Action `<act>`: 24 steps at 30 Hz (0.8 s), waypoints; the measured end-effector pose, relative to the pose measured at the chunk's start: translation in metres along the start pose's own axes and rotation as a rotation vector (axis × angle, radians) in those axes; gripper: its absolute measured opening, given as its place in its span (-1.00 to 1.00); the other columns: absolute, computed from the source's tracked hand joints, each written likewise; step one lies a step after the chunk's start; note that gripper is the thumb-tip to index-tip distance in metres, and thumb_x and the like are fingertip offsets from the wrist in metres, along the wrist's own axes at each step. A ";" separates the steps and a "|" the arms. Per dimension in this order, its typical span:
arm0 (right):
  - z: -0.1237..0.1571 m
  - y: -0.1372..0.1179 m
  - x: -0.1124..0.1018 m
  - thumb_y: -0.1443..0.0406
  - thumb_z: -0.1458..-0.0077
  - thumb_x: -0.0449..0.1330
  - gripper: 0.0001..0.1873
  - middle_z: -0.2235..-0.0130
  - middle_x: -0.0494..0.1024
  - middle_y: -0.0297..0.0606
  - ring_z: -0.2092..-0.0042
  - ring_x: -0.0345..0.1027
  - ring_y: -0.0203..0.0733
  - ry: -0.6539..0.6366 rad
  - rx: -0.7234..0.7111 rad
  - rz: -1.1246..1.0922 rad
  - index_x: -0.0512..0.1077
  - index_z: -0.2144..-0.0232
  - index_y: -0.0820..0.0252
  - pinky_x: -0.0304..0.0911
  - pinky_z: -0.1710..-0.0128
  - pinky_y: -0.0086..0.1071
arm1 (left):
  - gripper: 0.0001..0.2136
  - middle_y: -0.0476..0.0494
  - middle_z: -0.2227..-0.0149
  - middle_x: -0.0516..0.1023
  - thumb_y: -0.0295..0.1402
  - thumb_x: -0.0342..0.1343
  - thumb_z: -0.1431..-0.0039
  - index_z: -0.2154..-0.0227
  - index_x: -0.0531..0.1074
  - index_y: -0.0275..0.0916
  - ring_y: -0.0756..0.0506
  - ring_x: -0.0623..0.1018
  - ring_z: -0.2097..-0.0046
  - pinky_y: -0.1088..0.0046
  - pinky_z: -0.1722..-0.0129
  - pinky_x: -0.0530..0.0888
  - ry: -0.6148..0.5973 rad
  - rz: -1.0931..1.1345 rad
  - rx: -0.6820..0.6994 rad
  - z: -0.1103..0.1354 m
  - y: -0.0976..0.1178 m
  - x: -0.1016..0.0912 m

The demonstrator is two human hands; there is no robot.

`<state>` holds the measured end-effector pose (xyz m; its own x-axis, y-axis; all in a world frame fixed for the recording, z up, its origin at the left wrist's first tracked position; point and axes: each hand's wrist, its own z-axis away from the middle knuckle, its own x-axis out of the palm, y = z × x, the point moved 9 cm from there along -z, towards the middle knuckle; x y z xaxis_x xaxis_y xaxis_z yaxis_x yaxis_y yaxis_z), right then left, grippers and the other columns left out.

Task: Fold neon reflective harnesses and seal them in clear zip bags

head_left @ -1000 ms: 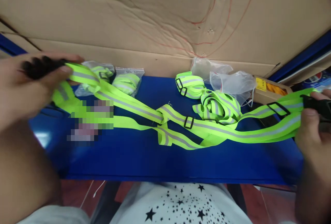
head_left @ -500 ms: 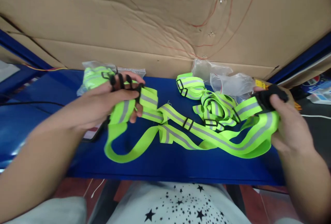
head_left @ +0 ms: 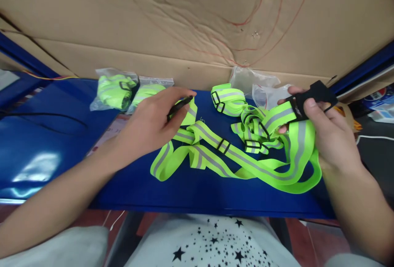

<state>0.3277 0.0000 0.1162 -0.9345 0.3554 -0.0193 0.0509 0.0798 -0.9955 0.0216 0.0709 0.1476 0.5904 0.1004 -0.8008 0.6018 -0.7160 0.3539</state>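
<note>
A neon-yellow reflective strap harness (head_left: pixel 234 156) with grey stripes and black sliders lies slack in loops across the blue table (head_left: pixel 61 135). My left hand (head_left: pixel 154 121) rests on its left end, fingers closed on the black buckle piece (head_left: pixel 180 104) and the strap. My right hand (head_left: pixel 323 135) holds the other end raised, thumb pressed on a black buckle (head_left: pixel 310 96), with the strap hanging in a loop under the palm.
Two clear bags with folded yellow straps (head_left: pixel 115 90) lie at the back left. A rolled yellow strap (head_left: pixel 226 98) and empty clear bags (head_left: pixel 264 88) lie at the back centre. A cardboard wall (head_left: pixel 197 24) stands behind. A small box (head_left: pixel 351 117) sits at the right.
Both hands have come inward from a wide stretch, so the strap went from taut to slack loops on the table. The right hand lifted its buckle end higher.
</note>
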 end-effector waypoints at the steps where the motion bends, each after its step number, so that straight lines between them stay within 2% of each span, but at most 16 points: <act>1: -0.001 0.005 0.003 0.02 -0.17 0.32 -0.50 0.03 0.62 -0.21 0.45 0.52 -0.23 -0.028 0.078 -0.055 0.51 -0.12 0.00 0.50 0.49 -0.37 | -0.69 -0.18 -0.03 0.61 -0.29 -0.02 -0.43 -0.12 0.44 -0.20 -0.16 0.64 0.02 0.33 -0.05 0.54 -0.003 0.004 0.001 -0.003 0.002 0.000; 4: -0.001 0.012 0.009 0.00 -0.19 0.28 -0.51 -0.01 0.62 -0.20 0.46 0.49 -0.30 -0.094 0.205 -0.140 0.51 -0.11 0.03 0.45 0.53 -0.45 | -0.71 -0.18 0.01 0.63 -0.31 0.02 -0.41 -0.09 0.48 -0.22 -0.17 0.64 0.04 0.30 -0.04 0.55 0.025 0.037 0.006 -0.013 0.009 -0.004; 6: -0.002 0.008 0.008 -0.02 -0.25 0.21 -0.51 -0.02 0.62 -0.19 0.37 0.55 -0.23 -0.094 0.132 -0.089 0.50 -0.13 0.04 0.52 0.42 -0.39 | -0.72 -0.17 0.02 0.64 -0.32 0.03 -0.40 -0.08 0.49 -0.22 -0.18 0.64 0.02 0.29 -0.05 0.55 0.037 0.065 0.011 -0.020 0.013 -0.005; 8: 0.000 -0.009 0.007 0.02 -0.30 0.18 -0.53 -0.07 0.61 -0.17 0.10 0.60 -0.09 -0.075 -0.118 0.143 0.48 -0.16 0.07 0.55 0.07 -0.22 | -0.71 -0.17 -0.03 0.63 -0.33 0.00 -0.42 -0.10 0.47 -0.23 -0.18 0.62 -0.04 0.29 -0.10 0.53 0.017 0.069 0.040 -0.025 0.021 -0.002; 10: 0.010 -0.030 0.018 0.13 -0.35 0.15 -0.56 -0.15 0.56 -0.15 -0.17 0.46 0.01 -0.081 -0.454 0.513 0.45 -0.20 0.09 0.35 -0.24 -0.06 | -0.68 -0.17 -0.12 0.59 -0.33 -0.05 -0.43 -0.14 0.43 -0.24 -0.18 0.59 -0.12 0.27 -0.16 0.51 -0.022 0.023 0.102 -0.026 0.033 0.006; 11: 0.017 -0.035 0.028 0.19 -0.36 0.13 -0.55 -0.20 0.53 -0.15 -0.24 0.40 0.02 -0.102 -0.589 0.692 0.41 -0.24 0.08 0.26 -0.31 -0.01 | -0.66 -0.17 -0.17 0.55 -0.34 -0.06 -0.43 -0.17 0.41 -0.23 -0.19 0.57 -0.15 0.26 -0.17 0.51 -0.046 -0.024 0.126 -0.026 0.039 0.012; 13: 0.025 -0.033 0.046 0.29 -0.35 0.08 -0.47 -0.23 0.48 -0.14 -0.24 0.37 0.07 -0.154 -0.748 0.965 0.30 -0.33 0.03 0.26 -0.29 0.07 | -0.61 -0.18 -0.26 0.48 -0.39 -0.06 -0.40 -0.23 0.35 -0.23 -0.22 0.57 -0.16 0.25 -0.10 0.55 -0.102 -0.164 0.137 -0.026 0.048 0.023; 17: 0.026 -0.030 0.066 0.42 -0.25 0.04 -0.32 -0.16 0.47 0.01 -0.14 0.40 0.22 -0.143 -0.868 1.263 0.19 -0.40 0.10 0.38 -0.10 0.16 | -0.46 -0.31 -0.32 0.39 -0.51 -0.04 -0.30 -0.34 0.22 -0.34 -0.24 0.66 0.02 0.31 0.24 0.60 -0.195 -0.479 0.130 -0.023 0.063 0.042; 21: 0.027 -0.035 0.080 0.44 -0.22 0.02 -0.26 -0.13 0.45 0.04 -0.05 0.41 0.22 -0.095 -0.945 1.364 0.13 -0.43 0.08 0.40 -0.01 0.18 | -0.42 -0.38 -0.32 0.38 -0.59 -0.07 -0.27 -0.36 0.21 -0.38 -0.19 0.66 0.12 0.31 0.29 0.58 -0.153 -0.569 0.193 -0.021 0.076 0.050; 24: 0.027 -0.035 0.086 0.42 -0.24 0.00 -0.26 -0.12 0.43 0.07 -0.05 0.40 0.25 -0.086 -0.923 1.365 0.07 -0.45 0.10 0.43 0.02 0.19 | -0.43 -0.42 -0.21 0.48 -0.58 -0.07 -0.28 -0.36 0.20 -0.40 -0.19 0.65 0.13 0.33 0.31 0.55 -0.115 -0.574 0.191 -0.020 0.077 0.052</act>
<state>0.2365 0.0028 0.1466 -0.0405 0.5770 -0.8157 0.9503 0.2745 0.1470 0.1093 0.0351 0.1424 0.1328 0.4392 -0.8885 0.6929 -0.6821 -0.2337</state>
